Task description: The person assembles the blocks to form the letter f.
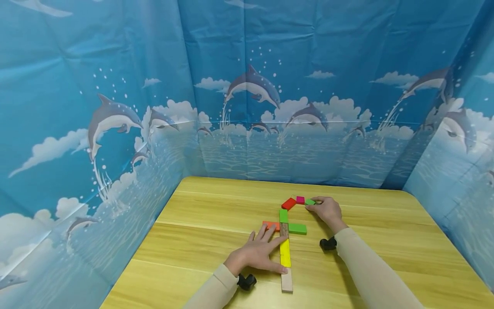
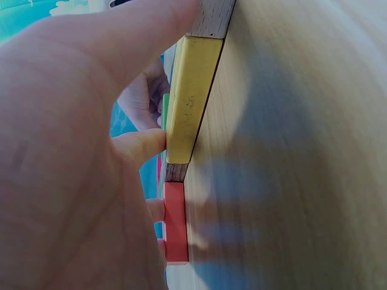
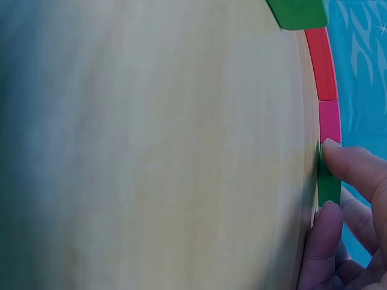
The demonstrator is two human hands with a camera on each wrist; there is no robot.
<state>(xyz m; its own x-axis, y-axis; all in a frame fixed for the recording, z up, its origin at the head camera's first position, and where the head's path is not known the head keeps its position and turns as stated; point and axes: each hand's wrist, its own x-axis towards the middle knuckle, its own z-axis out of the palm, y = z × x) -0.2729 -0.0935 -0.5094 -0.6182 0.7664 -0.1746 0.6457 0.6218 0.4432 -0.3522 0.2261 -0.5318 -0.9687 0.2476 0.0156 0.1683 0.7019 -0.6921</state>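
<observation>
Wooden blocks form a hooked line with a crossbar on the table. My left hand (image 1: 259, 253) lies over it with fingers spread. Its thumb rests by the pale wood block (image 1: 287, 284) and yellow block (image 1: 285, 255); other fingertips touch the yellow block and the orange-red block (image 2: 175, 223). A dark brown block (image 1: 284, 229) sits at the crossing, partly hidden in the left wrist view. At the far end, my right hand (image 1: 327, 211) pinches a small green block (image 3: 329, 178) between thumb and finger. That block meets a magenta block (image 1: 300, 200), which follows a slanted red block (image 1: 288, 203).
One green block (image 1: 283, 216) stands above the crossing, and a longer green block (image 1: 297, 228) reaches right from it. The wooden table (image 1: 216, 206) ends against a blue dolphin-print curtain (image 1: 247, 150) at the back and sides.
</observation>
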